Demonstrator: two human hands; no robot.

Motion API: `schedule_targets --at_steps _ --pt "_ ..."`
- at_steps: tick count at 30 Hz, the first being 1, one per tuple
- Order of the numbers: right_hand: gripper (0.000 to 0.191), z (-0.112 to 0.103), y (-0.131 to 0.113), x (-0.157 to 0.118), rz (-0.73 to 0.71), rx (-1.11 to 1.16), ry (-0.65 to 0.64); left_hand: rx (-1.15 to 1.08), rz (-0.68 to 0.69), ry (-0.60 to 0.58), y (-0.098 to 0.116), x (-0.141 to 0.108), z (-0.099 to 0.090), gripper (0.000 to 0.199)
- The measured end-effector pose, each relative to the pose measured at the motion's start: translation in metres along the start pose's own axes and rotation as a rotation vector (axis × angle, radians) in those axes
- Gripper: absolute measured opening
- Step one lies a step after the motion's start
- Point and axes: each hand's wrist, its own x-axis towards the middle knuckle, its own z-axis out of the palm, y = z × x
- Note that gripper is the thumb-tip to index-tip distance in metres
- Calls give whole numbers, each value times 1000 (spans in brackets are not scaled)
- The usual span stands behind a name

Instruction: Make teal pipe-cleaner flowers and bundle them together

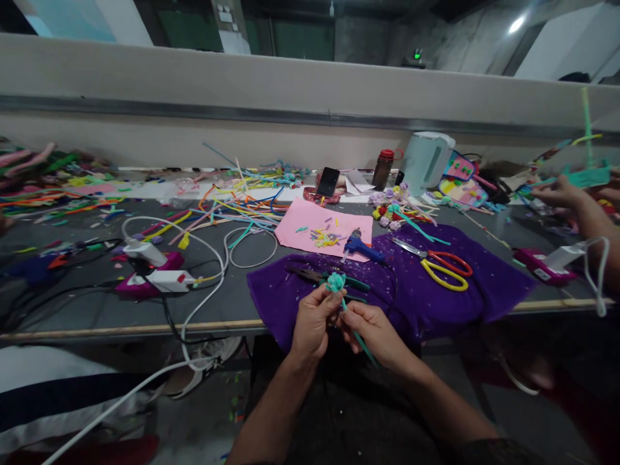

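At the table's [213,309] near edge, just above my lap, I pinch the teal flower [336,282] between the thumb and fingers of my left hand [314,318]; my right hand [372,329] pinches its green stem [362,345] below. The purple cloth [411,303] hangs over the edge, with scissors [438,261] and a blue glue gun [361,247] crowding my reach; bare grey tabletop shows left of the cloth. Beyond, the red-capped bottle [383,169] holds something dark, beside a closed, pale kettle [426,163].
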Motion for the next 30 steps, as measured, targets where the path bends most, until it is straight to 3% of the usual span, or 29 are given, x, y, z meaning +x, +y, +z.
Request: schedule_targets --at_steps 8,14,18,21,24,30 --pt "31 1 -4 -4 -13 -159 -59 12 88 43 19 -3 -6 19" --pt "19 -10 -10 -5 -110 -248 151 223 123 -7 24 -10 -10 15" --pt "49 -20 -25 -5 -139 -148 59 489 207 -142 31 -18 -7 9" --pt "62 -21 -38 -3 -172 -196 -9 626 228 -259 34 -21 -3 10" --pt "54 -19 -44 -1 -238 -294 25 705 249 -304 33 -20 -2 10" --pt "36 -17 -38 -1 -294 -371 97 724 304 -256 26 -17 -4 8"
